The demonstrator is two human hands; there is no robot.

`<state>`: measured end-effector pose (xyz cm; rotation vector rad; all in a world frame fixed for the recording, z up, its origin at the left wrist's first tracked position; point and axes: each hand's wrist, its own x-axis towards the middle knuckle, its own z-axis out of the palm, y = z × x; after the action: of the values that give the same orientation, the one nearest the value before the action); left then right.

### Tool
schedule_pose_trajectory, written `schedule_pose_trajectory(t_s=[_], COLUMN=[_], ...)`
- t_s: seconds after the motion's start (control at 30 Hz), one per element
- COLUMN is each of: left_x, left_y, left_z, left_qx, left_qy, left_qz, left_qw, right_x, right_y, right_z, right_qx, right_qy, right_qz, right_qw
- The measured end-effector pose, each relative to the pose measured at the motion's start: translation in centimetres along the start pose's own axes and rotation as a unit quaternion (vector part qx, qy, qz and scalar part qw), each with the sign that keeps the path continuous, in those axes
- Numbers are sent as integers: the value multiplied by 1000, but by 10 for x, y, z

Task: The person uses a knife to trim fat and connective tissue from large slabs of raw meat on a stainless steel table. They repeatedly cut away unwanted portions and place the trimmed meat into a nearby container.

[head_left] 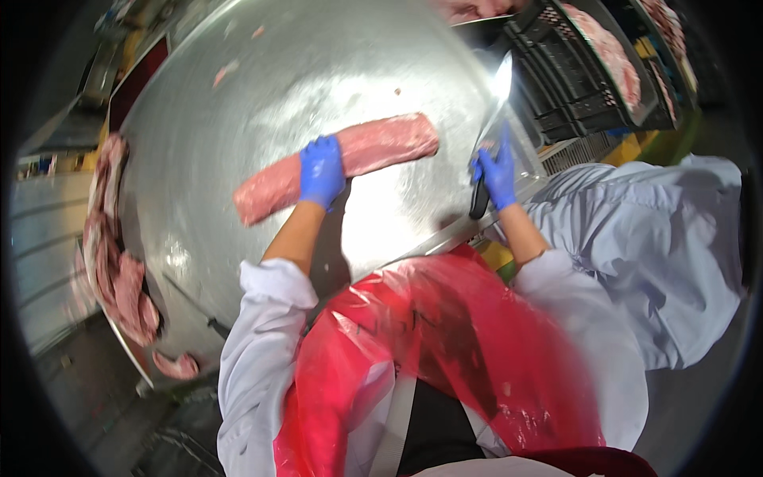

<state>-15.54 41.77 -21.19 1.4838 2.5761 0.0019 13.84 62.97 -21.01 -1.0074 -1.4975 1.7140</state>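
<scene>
A long, trimmed pink pork loin [389, 149] lies slantwise on the metal table [214, 127]. My left hand [322, 172], in a blue glove, grips it near its middle, fingers folded over the far side. At the table's right edge my right hand [498, 176], also blue-gloved, is closed around the black handle of a knife [498, 91]. Its long, shiny blade points away from me and upward, apart from the loin. Glare washes out part of the blade.
Along the left edge lie fatty meat strips [107, 215] and a small meat piece [176, 366]. Nearby is a thin tool with a dark handle [216, 326]. Black crates [548, 71] holding meat stand far right. A person in white clothing [660, 238] is close on my right.
</scene>
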Motion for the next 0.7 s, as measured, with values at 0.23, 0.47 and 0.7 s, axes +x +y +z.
schedule_pose_trajectory(t_s=[0.23, 0.47, 0.7], left_x=[87, 41, 55], left_y=[-118, 21, -9], left_z=[13, -27, 8], left_qx=[-332, -75, -115], left_qy=[-383, -21, 82], left_qz=[25, 27, 31], left_qw=[861, 997, 989], right_x=[-38, -33, -14], right_y=[12, 27, 14], right_z=[-20, -40, -10], right_qx=[2, -59, -36], right_qy=[-22, 2, -46], right_qz=[63, 34, 81], right_qw=[998, 998, 995])
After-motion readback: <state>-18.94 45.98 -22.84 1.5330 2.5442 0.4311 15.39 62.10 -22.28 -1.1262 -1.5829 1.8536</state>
